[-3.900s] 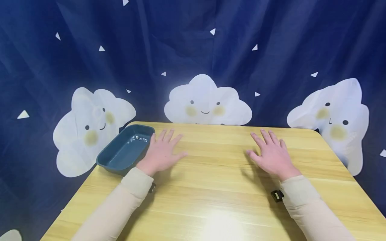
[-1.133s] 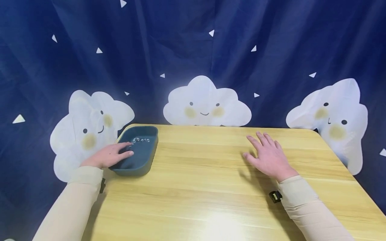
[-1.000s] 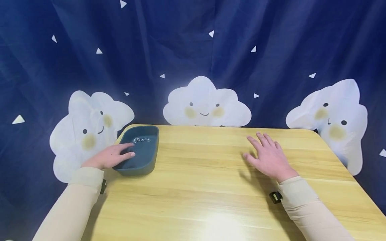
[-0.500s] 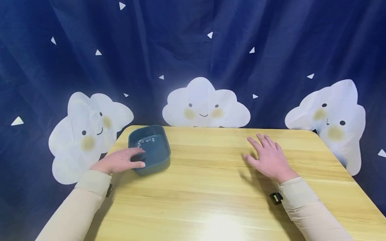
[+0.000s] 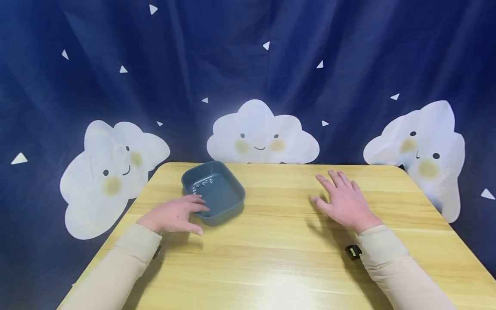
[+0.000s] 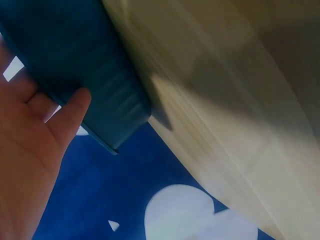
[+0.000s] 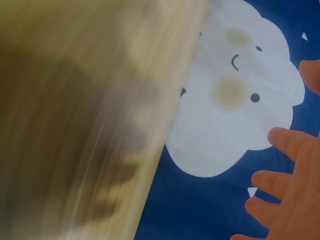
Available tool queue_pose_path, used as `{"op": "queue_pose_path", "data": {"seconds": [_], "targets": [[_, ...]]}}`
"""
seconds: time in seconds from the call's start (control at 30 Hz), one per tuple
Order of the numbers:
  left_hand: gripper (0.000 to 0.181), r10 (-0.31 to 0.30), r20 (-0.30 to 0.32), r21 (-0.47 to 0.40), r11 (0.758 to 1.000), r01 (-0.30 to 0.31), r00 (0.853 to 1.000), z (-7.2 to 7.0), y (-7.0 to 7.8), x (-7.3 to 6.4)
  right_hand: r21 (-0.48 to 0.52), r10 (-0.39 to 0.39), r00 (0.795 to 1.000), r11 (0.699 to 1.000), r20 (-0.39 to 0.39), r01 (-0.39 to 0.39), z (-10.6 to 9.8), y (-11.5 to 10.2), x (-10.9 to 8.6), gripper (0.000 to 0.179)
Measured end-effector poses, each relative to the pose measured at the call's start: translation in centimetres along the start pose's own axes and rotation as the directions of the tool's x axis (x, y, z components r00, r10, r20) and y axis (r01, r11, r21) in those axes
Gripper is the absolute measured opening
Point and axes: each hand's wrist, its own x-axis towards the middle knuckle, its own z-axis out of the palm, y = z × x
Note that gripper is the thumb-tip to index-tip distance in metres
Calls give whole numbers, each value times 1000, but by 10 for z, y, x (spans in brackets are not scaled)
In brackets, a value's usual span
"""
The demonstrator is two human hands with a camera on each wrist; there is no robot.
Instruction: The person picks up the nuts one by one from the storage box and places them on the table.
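Observation:
A dark teal rectangular tray (image 5: 224, 193) stands on the table, left of centre and turned at an angle. Several small clear round beads (image 5: 204, 182) lie in it near its far left wall. My left hand (image 5: 176, 215) is at the tray's near left side, its relaxed fingers reaching over the rim. Its thumb sits apart from the fingers, outside the tray; in the left wrist view the thumb overlaps the outer wall of the tray (image 6: 112, 95). My right hand (image 5: 346, 204) is spread over the right side of the table, holding nothing.
The pale wooden table (image 5: 271, 241) bears a bright glare near its front. Behind it hangs a dark blue curtain (image 5: 232, 56) with smiling white clouds (image 5: 263, 125) and small white triangles. A black strap piece (image 5: 353, 252) shows at the right cuff.
Having gone from the tray's right side to its left, my left hand has moved rightward along with the tray. The tray has slid right from the left edge and turned. My right hand stays almost still.

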Motion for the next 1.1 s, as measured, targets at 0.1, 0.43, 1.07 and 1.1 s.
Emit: {"op": "queue_pose_path", "data": {"seconds": [0.1, 0.43, 1.07, 1.1], "targets": [[74, 25, -4, -4, 1000, -25, 1000, 4, 6, 5, 1, 1, 1000, 1000, 7, -1, 1, -2, 0, 80], [62, 140, -107, 79, 988, -132, 984, 19, 14, 22, 3, 0, 1000, 1000, 0, 0, 3, -3, 0, 73], [62, 265, -51, 164, 953, -254, 963, 34, 65, 59, -1, -11, 1000, 1000, -7, 11, 5, -6, 3, 73], [61, 274, -45, 164, 951, -263, 961, 35, 69, 61, -3, -13, 1000, 1000, -7, 13, 5, -6, 4, 73]]}}
